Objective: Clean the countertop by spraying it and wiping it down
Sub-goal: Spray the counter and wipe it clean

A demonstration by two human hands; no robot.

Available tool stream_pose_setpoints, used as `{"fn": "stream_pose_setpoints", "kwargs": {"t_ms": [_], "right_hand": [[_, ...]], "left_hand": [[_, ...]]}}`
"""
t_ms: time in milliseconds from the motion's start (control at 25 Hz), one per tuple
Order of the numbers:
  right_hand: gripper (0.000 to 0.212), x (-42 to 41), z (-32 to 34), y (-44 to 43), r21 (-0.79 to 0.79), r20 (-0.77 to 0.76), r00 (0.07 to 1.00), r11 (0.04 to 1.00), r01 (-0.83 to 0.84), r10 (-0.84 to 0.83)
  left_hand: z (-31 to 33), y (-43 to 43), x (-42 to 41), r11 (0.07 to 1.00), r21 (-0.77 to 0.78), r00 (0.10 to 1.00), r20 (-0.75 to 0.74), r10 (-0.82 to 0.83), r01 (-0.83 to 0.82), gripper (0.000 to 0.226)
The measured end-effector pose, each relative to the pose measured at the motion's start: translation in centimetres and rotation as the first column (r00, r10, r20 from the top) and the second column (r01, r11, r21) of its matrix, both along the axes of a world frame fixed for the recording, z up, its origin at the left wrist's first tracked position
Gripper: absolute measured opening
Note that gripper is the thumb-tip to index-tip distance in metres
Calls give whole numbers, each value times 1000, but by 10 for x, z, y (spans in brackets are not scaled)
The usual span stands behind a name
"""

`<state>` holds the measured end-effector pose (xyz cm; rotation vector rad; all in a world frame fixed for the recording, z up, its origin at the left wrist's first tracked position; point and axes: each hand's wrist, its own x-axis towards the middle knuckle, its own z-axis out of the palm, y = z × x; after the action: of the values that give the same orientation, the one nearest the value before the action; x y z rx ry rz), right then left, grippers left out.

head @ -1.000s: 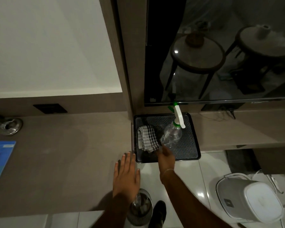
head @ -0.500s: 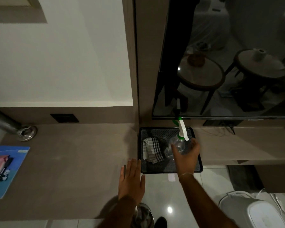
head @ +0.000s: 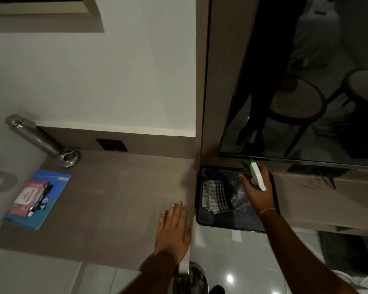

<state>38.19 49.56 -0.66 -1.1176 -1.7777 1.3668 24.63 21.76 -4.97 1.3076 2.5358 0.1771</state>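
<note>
At the right of centre of the frame, the right hand (head: pixel 258 190) has its grip wrapped round the neck of the clear spray bottle (head: pixel 241 200), just under the white and green trigger head, likely the handiest hold for lifting it off the black tray (head: pixel 238 223) where it sits beside the checked cloth (head: pixel 214 196). The left hand (head: pixel 173 232) lies flat with fingers spread, holding nothing, on the right edge of the brown counter (head: pixel 106 200), probably as a brace. Spraying and wiping look not yet begun.
</note>
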Motion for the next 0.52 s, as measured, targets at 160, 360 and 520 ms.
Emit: {"fn": "stream_pose_setpoints", "kwargs": {"t_ms": [160,360,520], "right_hand": [[33,2,0,4,101,-7,1000,995,-14,15],[21,8,17,-2,150,-29,999,988,22,-18],[44,20,48,-31,196,-16,998,979,-63,68]], "left_hand": [[3,-12,-5,999,-39,999,-17,38,-39,62],[9,-23,-10,994,-55,995,-25,95,-96,64],[17,-35,-21,988,-29,988,-18,153,-153,66]]}}
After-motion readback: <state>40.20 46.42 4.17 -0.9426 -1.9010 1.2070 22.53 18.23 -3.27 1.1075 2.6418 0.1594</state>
